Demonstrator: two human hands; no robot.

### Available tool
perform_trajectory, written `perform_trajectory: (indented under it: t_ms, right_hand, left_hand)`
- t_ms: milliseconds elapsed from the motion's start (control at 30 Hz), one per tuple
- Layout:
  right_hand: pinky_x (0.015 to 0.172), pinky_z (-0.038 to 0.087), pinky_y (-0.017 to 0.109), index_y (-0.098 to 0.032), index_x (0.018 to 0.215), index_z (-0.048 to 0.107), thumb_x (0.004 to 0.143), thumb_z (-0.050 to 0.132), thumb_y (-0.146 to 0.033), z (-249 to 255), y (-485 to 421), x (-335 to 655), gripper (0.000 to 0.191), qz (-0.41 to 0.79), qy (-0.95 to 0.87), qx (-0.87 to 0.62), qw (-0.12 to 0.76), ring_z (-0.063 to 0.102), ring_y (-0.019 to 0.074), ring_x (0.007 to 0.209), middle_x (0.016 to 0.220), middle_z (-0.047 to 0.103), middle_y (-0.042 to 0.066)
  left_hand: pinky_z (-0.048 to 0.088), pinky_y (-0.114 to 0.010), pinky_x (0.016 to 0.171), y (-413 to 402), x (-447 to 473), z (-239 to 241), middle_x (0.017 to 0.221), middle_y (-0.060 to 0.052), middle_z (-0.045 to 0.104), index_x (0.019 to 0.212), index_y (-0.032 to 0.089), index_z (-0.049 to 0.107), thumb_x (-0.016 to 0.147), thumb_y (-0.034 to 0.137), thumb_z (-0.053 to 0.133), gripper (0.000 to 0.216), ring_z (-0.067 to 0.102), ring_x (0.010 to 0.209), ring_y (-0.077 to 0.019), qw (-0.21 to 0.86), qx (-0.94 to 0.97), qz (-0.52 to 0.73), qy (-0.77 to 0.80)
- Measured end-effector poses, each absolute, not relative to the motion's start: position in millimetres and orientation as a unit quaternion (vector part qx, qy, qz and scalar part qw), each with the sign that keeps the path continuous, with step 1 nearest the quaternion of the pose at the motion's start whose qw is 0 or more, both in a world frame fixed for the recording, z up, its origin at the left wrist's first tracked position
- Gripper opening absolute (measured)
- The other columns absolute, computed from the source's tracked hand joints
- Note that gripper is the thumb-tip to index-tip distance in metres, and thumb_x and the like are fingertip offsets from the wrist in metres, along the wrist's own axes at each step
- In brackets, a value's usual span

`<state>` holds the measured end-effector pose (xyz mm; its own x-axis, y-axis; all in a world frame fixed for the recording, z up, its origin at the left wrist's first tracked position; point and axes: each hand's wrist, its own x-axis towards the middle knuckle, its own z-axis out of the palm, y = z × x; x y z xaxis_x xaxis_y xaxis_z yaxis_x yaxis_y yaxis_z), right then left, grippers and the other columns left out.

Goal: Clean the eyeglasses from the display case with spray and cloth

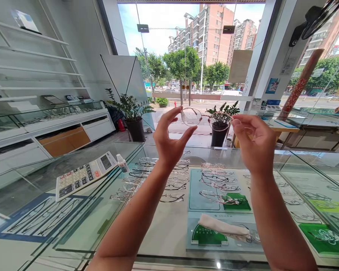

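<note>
I hold a pair of thin metal-framed glasses [199, 116] up at eye level against the bright window. My left hand [169, 141] pinches the rim of the left lens between thumb and fingers. My right hand [252, 141] is closed on the right side of the frame. Both forearms rise over a glass display counter [73, 210]. A folded white cloth [223, 227] lies on the counter glass below my hands.
Rows of spectacle frames [214, 180] lie inside the counter. A calculator [84, 175] and a small dropper bottle [122, 163] rest on the glass at left. Two potted plants [134, 116] stand by the window. White wall shelves [31, 67] fill the left side.
</note>
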<state>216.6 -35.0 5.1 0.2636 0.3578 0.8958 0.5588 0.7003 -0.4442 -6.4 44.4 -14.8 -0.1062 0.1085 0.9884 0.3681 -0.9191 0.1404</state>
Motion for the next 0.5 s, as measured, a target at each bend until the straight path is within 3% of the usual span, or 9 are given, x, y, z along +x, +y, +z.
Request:
perform_trajectory:
  t_ms: [500]
  right_hand:
    - [0.085,0.066,0.042,-0.025,0.105,0.076,0.101,0.070,-0.042,11.2,-45.5,207.8,0.018,0.038,-0.634,-0.305,0.709,0.078,0.0223,0.093,0.107,0.083,0.005]
  left_hand:
    - [0.063,-0.046,0.108,46.4,-6.0,-13.7,0.144,-0.011,0.072,0.145,0.032,0.059,0.094,0.044,0.082,0.057,0.071,0.133,-0.0265,-0.004,-0.688,-0.708,-0.159]
